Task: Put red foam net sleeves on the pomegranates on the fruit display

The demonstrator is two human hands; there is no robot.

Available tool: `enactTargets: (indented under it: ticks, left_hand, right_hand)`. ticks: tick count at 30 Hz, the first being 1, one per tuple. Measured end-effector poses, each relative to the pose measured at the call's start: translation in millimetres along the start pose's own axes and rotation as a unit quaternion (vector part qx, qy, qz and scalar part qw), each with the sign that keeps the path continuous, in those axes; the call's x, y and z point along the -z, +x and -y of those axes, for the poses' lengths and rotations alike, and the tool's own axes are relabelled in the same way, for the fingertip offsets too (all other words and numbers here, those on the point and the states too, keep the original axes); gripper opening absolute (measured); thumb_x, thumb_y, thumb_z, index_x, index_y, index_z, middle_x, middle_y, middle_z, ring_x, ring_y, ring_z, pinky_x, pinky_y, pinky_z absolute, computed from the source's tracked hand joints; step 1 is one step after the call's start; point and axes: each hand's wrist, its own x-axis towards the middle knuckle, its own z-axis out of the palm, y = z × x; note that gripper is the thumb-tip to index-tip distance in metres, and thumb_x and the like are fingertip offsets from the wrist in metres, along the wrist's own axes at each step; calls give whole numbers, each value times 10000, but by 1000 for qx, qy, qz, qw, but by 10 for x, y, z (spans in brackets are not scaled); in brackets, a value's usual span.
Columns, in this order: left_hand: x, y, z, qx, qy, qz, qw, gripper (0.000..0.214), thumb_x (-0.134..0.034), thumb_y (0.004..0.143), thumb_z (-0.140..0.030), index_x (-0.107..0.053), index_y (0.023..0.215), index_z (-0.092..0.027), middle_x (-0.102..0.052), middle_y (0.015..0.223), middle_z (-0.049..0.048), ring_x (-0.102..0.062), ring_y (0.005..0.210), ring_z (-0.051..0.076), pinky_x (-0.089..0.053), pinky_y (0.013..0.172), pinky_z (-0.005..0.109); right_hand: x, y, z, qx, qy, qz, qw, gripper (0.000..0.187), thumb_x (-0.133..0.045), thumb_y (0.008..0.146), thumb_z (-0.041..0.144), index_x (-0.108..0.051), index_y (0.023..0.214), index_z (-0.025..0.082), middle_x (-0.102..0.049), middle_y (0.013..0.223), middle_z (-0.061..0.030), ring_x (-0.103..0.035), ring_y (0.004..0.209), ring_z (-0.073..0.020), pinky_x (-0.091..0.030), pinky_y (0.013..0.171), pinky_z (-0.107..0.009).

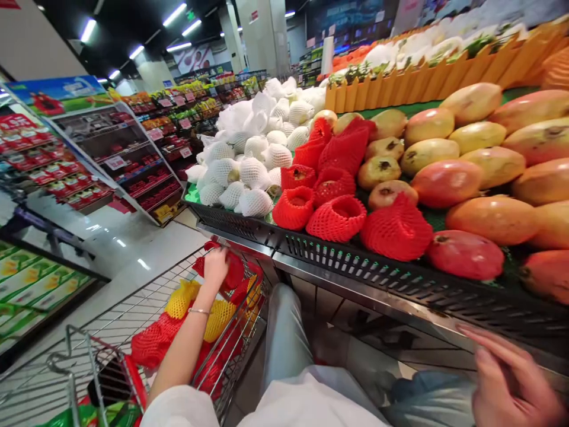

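Observation:
My left hand [216, 267] reaches into the metal shopping cart [155, 284], its fingers closed on a red foam net sleeve [233, 273]. Whether a fruit sits inside that sleeve I cannot tell. Below and beside the hand lie yellow foam-netted fruits [183, 299] and more red foam-netted ones [153, 344]. My right hand [511, 379] is at the lower right, slightly blurred, its fingers stretched out and holding nothing. It is near the front edge of the fruit stand [377, 290]. On the stand stand several red foam sleeves [336, 217] beside bare yellow-red pomegranates [466, 255].
White foam-netted fruits [255, 163] are piled on the stand's left end. An orange picket border [427, 77] runs behind the fruit. Stocked shelves [128, 160] line the left side, and green-yellow boxes [35, 284] sit beyond the cart. My leg [284, 320] is between cart and stand.

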Motion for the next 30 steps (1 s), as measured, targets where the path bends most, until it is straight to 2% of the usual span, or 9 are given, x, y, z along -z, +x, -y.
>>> enactTargets:
  ticks: [3,6,9,13,15,18,23,27,30]
  left_hand:
    - [409,-117,-281,-103,-122,-47,986,288,-432,763,-96,-619,959,-195,-640,1097,119,-553,1124,287,-387,1049,451]
    - [580,-341,-652,-198,-371,-6,907,244,-488,762,-129,-658,871,-266,-652,1054,51,-597,1054,243,-457,987,396]
    - [449,-489,-1020,-184,-517,69,833,155,-590,742,-174,-680,803,-284,-662,1041,37,-617,993,244,-494,913,388]
    - [81,-524,-1421,-136,-597,136,779,131,-610,678,-195,-654,781,-263,-678,939,34,-626,911,240,-497,881,392]
    - [-72,-527,-1566,-127,-603,154,772,153,-582,665,-226,-640,804,-252,-675,903,34,-620,882,237,-501,857,381]
    - [-245,-558,-1712,-139,-595,161,775,184,-560,665,-249,-637,832,-239,-664,863,28,-604,857,226,-495,837,353]
    - [-510,-629,-1849,-128,-603,153,773,270,-531,657,-199,-619,907,-249,-646,898,7,-590,866,200,-479,847,319]
    - [-665,-679,-1937,-91,-609,133,776,324,-500,674,-251,-579,988,-258,-634,936,16,-604,883,213,-504,858,356]
    - [-736,-755,-2008,-80,-595,137,788,313,-521,710,-326,-580,1011,-264,-637,964,24,-615,906,220,-516,870,365]
  right_hand:
    - [-158,-4,126,-28,14,27,999,126,-608,889,284,-730,916,270,-739,916,-69,-697,879,-266,-537,811,-423]
    - [-388,-5,316,-38,68,127,989,180,-580,906,308,-744,962,258,-755,987,-66,-713,931,-237,-579,816,-363]
    - [-618,-35,494,-94,179,186,962,199,-599,907,334,-755,1002,256,-749,1035,-73,-723,941,-214,-608,815,-316]
    - [-795,-101,570,-199,306,222,904,252,-656,870,413,-756,1029,243,-754,1006,-78,-733,887,-210,-623,797,-320]
    - [-807,-123,524,-235,320,186,899,281,-701,824,456,-758,980,230,-762,920,-72,-728,808,-206,-624,723,-311]
    - [-750,-128,422,-229,269,111,929,258,-724,794,459,-744,862,211,-733,818,-59,-689,725,-189,-586,631,-281]
    - [-613,-118,333,-92,105,81,987,130,-675,840,297,-717,742,222,-666,764,-48,-635,741,-193,-536,680,-311]
    - [-584,-132,258,16,50,58,997,112,-652,845,222,-739,787,263,-705,840,-65,-637,817,-235,-545,734,-390]
    - [-590,-165,179,55,59,41,996,158,-622,855,187,-736,787,272,-723,803,-59,-655,811,-243,-560,709,-403]
